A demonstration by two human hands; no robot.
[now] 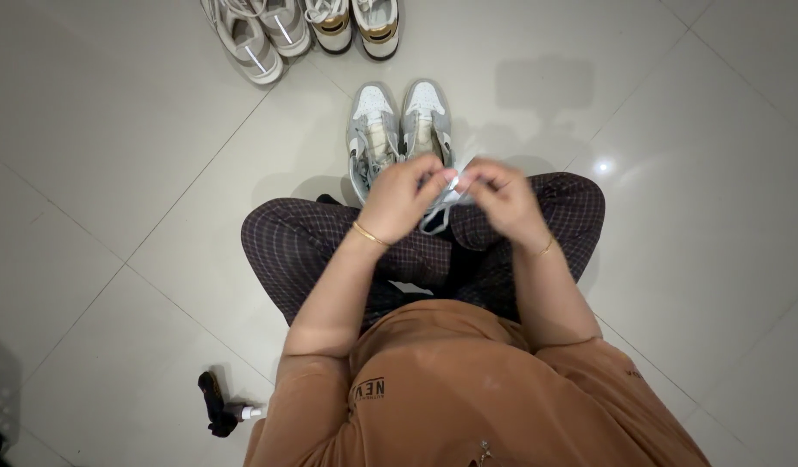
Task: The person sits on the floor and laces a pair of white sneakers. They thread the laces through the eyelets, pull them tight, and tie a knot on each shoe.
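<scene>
I sit cross-legged on a tiled floor. My left hand (pixel 402 195) and my right hand (pixel 501 195) are raised together over my lap, both pinching a small white cloth or wipe (pixel 446 201) that hangs between them. Each wrist wears a thin gold bangle. Just beyond my hands stands a pair of grey and white high-top sneakers (pixel 399 130), toes pointing away from me, their heels partly hidden by my hands.
A beige pair of sneakers (pixel 259 35) and a white pair with gold trim (pixel 356 24) lie at the top edge. A small spray bottle with a black cloth (pixel 222 412) lies on the floor at my left hip. Glossy tiles (pixel 676 216) surround me.
</scene>
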